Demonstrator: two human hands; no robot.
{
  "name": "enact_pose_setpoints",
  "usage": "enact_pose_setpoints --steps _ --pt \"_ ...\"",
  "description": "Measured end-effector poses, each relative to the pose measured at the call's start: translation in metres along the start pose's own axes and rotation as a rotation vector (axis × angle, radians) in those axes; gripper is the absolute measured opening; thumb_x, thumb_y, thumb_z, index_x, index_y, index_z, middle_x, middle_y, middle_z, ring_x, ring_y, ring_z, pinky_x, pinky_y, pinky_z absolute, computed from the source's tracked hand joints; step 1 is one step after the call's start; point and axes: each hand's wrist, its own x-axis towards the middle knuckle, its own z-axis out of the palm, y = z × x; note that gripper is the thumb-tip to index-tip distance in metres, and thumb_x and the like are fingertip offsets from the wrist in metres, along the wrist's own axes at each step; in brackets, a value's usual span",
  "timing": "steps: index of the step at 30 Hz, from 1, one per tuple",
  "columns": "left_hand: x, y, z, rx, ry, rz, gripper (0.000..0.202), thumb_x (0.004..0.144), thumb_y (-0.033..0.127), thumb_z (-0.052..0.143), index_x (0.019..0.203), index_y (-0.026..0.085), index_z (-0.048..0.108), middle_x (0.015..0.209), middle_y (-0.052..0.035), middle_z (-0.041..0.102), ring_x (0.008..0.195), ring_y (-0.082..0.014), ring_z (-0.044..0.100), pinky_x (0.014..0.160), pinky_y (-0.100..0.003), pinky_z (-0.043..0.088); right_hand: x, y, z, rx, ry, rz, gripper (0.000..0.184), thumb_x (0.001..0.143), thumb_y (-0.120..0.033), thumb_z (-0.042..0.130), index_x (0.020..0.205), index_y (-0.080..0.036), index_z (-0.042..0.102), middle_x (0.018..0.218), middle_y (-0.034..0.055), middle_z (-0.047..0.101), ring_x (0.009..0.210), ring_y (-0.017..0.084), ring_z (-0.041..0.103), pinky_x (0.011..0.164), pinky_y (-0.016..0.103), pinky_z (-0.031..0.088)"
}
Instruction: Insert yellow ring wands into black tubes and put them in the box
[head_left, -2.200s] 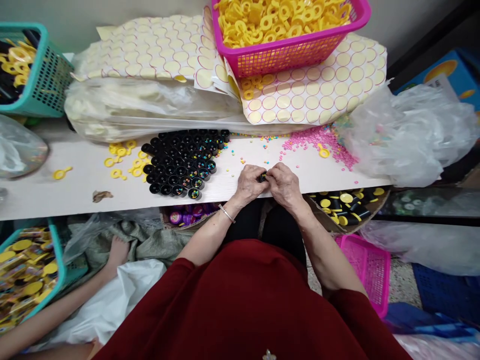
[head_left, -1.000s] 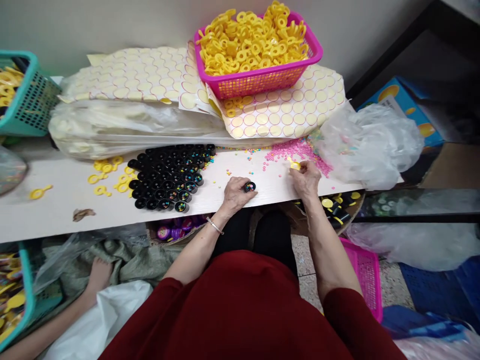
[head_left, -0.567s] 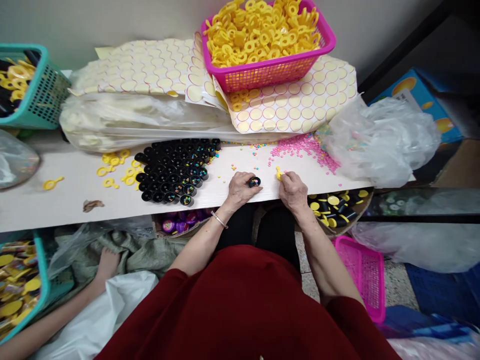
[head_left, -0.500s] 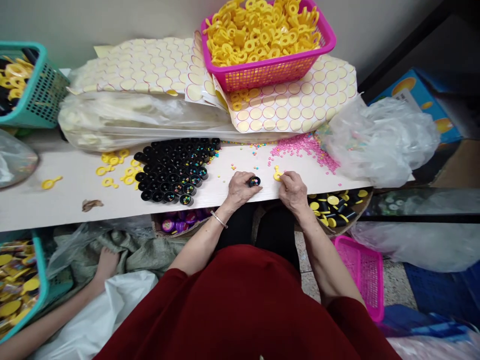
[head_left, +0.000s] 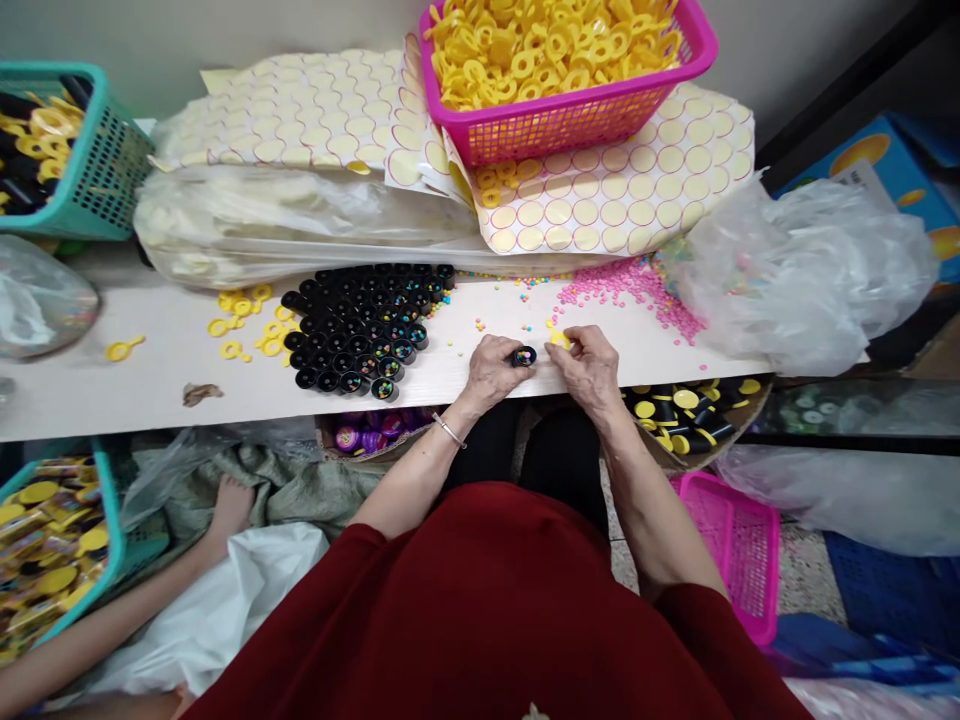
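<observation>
My left hand (head_left: 489,372) is closed around a small black plastic cup (head_left: 524,356), whose open mouth faces up and shows small coloured beads inside. Just to its right, over the table, my right hand (head_left: 594,364) pinches a yellow plastic ring piece with a short stem (head_left: 557,337). Left of my hands stands a tight block of black cups (head_left: 337,345) on the white table (head_left: 450,385). Coloured beads show in the cups at the block's right side. Several loose yellow ring pieces (head_left: 234,302) lie further left.
Pink beads (head_left: 637,285) are spilled near a clear plastic bag (head_left: 802,280). A pink basket (head_left: 570,125) of yellow pieces rests on sticker sheets at the back. Below the table edge sits a box of black-and-yellow pieces (head_left: 686,420). Another person's bare limb (head_left: 150,590) is at lower left.
The view has shifted, so the table scene sits further right. My right hand has come nearer my left, with the yellow piece still in its fingers. The black cup stays in my left hand.
</observation>
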Motion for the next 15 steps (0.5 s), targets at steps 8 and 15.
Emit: enact_pose_setpoints --steps 8,15 --pt "0.0 -0.002 0.0 -0.003 0.002 0.035 0.013 0.061 0.006 0.058 0.06 0.019 0.059 0.066 -0.0008 0.061 0.072 -0.0157 0.052 0.073 -0.03 0.043 -0.016 -0.033 0.007 -0.041 -0.088 -0.273 0.023 0.081 -0.036 0.053 0.095 -0.02 0.062 0.094 0.0086 0.059 0.089 0.024 0.052 0.076 0.037 0.045" --pt "-0.001 -0.001 -0.001 -0.033 0.033 0.02 0.012 0.062 0.008 0.059 0.057 0.019 0.058 0.063 -0.0014 0.059 0.073 -0.0167 0.052 0.075 -0.032 0.044 -0.014 -0.034 0.011 -0.067 -0.112 -0.221 0.018 0.081 -0.033 0.051 0.088 -0.021 0.062 0.09 0.0071 0.057 0.085 0.022 0.053 0.071 0.034 0.046"
